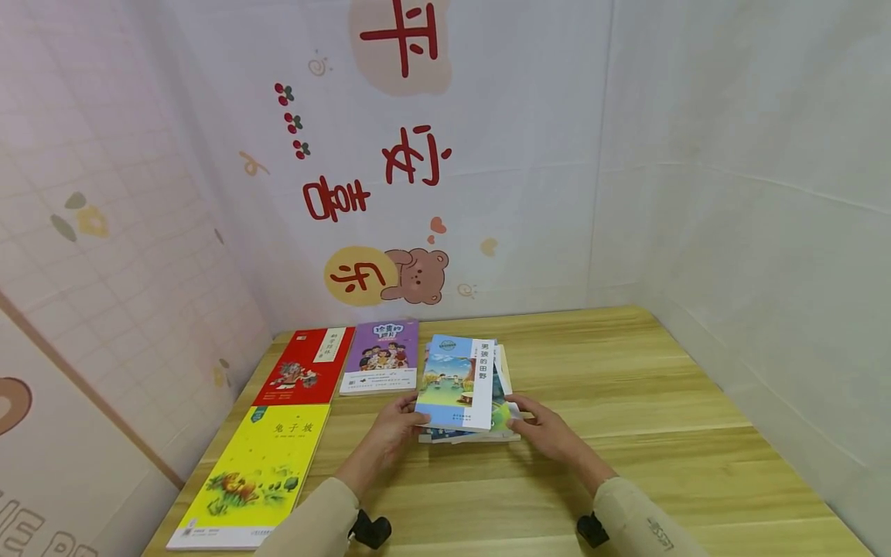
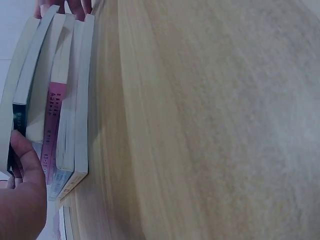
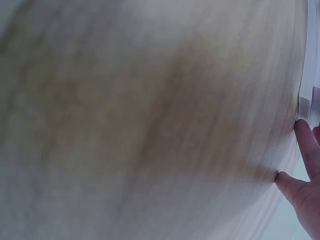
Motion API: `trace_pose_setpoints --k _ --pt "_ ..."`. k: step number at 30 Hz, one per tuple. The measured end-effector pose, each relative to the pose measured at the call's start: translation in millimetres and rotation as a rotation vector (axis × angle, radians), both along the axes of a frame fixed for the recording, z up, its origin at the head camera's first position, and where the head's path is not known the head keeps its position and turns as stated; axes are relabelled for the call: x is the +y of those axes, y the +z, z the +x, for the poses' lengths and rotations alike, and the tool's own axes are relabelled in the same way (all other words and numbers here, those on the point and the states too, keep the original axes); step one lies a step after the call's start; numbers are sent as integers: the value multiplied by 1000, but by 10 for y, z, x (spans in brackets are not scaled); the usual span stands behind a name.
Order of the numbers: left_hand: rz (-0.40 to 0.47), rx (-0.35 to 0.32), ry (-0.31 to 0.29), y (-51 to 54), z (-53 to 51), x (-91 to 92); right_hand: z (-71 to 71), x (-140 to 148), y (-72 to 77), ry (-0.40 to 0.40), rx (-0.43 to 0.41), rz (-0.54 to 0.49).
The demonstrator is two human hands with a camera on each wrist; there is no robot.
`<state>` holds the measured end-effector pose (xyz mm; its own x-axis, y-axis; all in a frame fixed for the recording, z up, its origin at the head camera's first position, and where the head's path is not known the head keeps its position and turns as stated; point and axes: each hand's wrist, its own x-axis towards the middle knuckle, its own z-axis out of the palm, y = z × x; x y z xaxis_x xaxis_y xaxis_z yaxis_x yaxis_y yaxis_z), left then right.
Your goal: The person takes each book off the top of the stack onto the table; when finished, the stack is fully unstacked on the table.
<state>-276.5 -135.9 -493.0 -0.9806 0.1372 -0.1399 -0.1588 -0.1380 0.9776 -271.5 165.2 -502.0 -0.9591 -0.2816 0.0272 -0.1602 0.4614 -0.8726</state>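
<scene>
Wood-grain table (image 1: 626, 418): top book (image 1: 452, 383) points lengthwise away; left hand (image 1: 398, 427) nearer, gripping its near corner; right hand (image 1: 550, 435), fingers extended, touches stack (image 1: 503, 418).

Left side of book stack (image 1: 455, 379) blocked by left hand (image 1: 395, 425), right side by right hand (image 1: 550, 437). Stack approachable from above, except near left corner, covered by left thumb. Passage between stack and purple book (image 1: 379, 360) narrowed to thin strip. Farther left, table (image 1: 647, 402) taken up by red book (image 1: 306, 367) and yellow book (image 1: 257, 472). Broad bare wood offered right of right hand, bounded by right wall (image 1: 773, 232). Near approach left between forearms; far approach limited by back wall (image 1: 529, 193).
</scene>
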Motion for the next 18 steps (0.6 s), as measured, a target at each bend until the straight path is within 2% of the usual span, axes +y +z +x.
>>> trace_pose_setpoints --k 6,10,18 --pt "22 -28 15 53 42 -36 -3 2 7 -9 -18 6" --pt "33 -22 25 62 60 -65 -7 13 24 3 -9 -1" --pt "61 -27 79 106 87 -117 -22 31 35 15 -13 -9"
